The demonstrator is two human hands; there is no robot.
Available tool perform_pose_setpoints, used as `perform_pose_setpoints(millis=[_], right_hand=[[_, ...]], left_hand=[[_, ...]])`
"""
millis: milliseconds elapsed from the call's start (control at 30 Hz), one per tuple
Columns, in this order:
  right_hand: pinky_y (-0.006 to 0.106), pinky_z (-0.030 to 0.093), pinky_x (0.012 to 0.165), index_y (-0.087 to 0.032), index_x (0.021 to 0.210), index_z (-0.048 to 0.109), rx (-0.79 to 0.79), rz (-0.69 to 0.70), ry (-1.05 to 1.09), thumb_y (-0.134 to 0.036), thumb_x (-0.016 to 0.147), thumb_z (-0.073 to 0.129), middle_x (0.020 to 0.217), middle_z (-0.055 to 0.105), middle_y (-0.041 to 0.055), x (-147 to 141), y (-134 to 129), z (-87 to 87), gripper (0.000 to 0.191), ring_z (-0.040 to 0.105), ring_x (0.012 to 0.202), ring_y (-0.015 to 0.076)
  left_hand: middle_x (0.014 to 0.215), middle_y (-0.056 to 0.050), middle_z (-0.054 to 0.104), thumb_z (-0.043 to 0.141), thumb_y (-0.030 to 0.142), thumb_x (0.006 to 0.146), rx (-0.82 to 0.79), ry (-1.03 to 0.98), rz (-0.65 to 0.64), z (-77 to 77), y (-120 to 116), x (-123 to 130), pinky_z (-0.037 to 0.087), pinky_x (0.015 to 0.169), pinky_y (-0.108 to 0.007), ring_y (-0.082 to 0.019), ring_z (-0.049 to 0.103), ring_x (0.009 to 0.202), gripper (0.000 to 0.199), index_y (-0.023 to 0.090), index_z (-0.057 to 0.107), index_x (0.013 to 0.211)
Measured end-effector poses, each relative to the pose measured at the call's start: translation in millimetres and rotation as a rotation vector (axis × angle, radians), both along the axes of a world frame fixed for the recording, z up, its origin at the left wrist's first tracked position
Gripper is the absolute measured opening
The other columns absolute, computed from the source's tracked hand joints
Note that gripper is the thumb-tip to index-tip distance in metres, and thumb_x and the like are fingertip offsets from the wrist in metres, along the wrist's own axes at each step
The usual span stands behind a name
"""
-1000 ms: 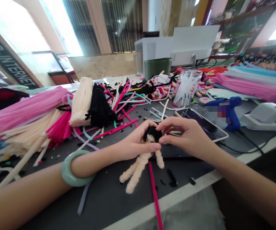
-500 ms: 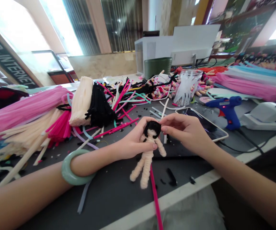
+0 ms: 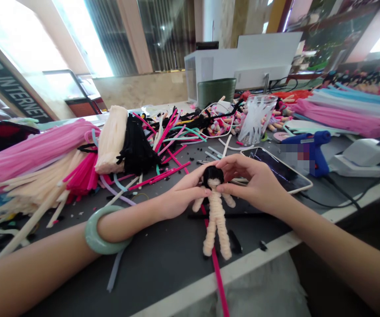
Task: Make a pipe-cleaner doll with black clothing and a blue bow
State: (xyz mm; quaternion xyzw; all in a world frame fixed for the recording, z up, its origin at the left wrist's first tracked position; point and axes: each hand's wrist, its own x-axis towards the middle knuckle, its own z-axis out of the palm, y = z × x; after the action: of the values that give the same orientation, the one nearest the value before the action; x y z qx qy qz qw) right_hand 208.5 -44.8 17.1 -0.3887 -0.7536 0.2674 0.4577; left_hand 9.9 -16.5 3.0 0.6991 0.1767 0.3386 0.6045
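Observation:
A cream fuzzy doll [image 3: 217,211] with black hair [image 3: 213,175] hangs upright between my hands, its face side toward me and its legs pointing down. My left hand [image 3: 190,189] grips the head and shoulder from the left, thumb in front and fingers behind. On the other side my right hand [image 3: 246,178] pinches the head, its thumb at the neck and its fingertips at the hair. A green bangle circles my left wrist. Beneath the doll, a dark pink stem [image 3: 221,284] runs over the table's front edge.
Bundles of pink [image 3: 38,145], cream [image 3: 111,138] and black stems [image 3: 137,145] lie left. Loose stems and scraps litter the grey table [image 3: 157,264]. A phone [image 3: 275,169], a blue glue gun [image 3: 320,154], a power strip [image 3: 358,160] and a clear cup [image 3: 257,119] stand right.
The doll has turned from a tilt to upright, its legs swinging right. My right thumb has moved down from the hair to the neck. My left hand still holds the doll.

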Motion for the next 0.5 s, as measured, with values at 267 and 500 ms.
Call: perform_pose_setpoints(millis=[267, 500], right_hand=[[0.026, 0.053, 0.075, -0.018, 0.101, 0.060, 0.092, -0.034, -0.069, -0.026, 0.071, 0.077, 0.086, 0.067, -0.0005, 0.3, 0.0, -1.9, 0.036, 0.064, 0.074, 0.0130], [0.023, 0.049, 0.070, -0.019, 0.101, 0.060, 0.261, -0.109, -0.182, -0.031, 0.070, 0.079, 0.081, 0.068, -0.0017, 2.3, -3.1, -1.8, 0.039, 0.064, 0.070, 0.0119]], left_hand=[[0.104, -0.008, 0.062, 0.062, 0.026, 0.081, -0.090, 0.045, -0.013, 2.7, 0.7, 0.8, 0.049, 0.068, -0.026, -0.018, 0.062, 0.086, 0.054, 0.018, 0.047, 0.133], [0.091, -0.005, 0.061, 0.060, 0.022, 0.082, -0.057, 0.075, 0.017, 8.6, -1.5, 1.6, 0.035, 0.041, -0.014, -0.006, 0.050, 0.058, 0.048, 0.016, 0.048, 0.128]])
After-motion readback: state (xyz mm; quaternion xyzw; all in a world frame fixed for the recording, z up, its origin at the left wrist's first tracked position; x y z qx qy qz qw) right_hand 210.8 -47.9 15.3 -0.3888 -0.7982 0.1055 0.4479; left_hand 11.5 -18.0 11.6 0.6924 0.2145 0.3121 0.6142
